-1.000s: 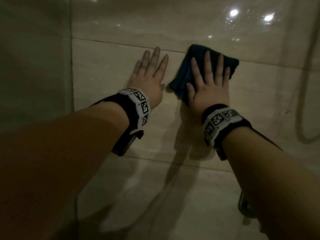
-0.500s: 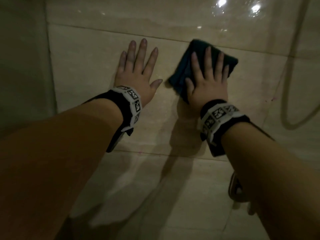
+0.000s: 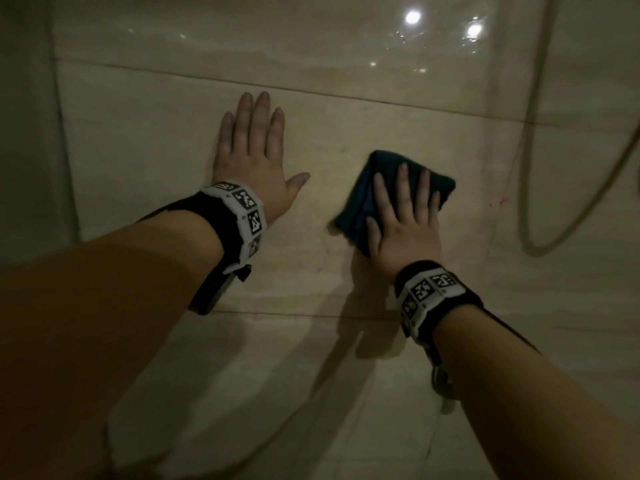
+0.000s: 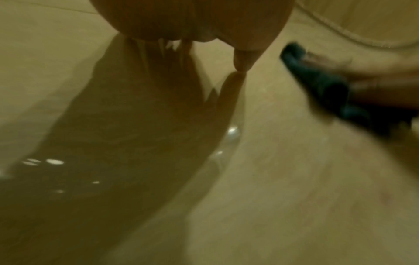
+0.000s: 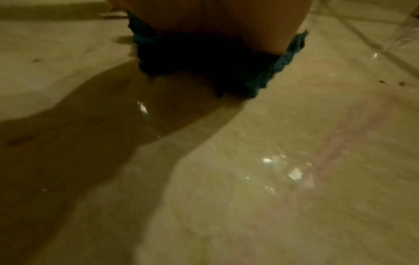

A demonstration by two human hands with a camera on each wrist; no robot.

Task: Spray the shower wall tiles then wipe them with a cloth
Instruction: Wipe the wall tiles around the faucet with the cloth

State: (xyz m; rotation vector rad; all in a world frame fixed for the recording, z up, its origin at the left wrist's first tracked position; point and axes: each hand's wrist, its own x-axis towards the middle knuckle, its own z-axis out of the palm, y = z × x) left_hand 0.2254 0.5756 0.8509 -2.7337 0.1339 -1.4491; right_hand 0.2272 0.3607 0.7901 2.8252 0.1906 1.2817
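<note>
A folded dark teal cloth (image 3: 360, 195) lies flat against the glossy beige wall tiles (image 3: 156, 150). My right hand (image 3: 405, 216) presses it to the wall with straight, spread fingers. The left hand (image 3: 252, 154) rests flat on the bare tile to the left of the cloth, fingers straight and thumb out. In the left wrist view the cloth (image 4: 317, 80) shows blurred at the right under the other hand. The right wrist view shows the cloth (image 5: 278, 68) bunched under my palm, with wet shine on the tile (image 5: 294, 161) below. No spray bottle is in view.
A shower hose (image 3: 533, 168) hangs in a loop on the wall to the right of the cloth. A corner with a side wall (image 3: 27, 133) runs down the left. Dark grout lines (image 3: 311, 95) cross the tiles above and below the hands.
My right hand has slid the cloth down the wall, from level with the upper grout line to well below it. The left hand has stayed flat on the tile.
</note>
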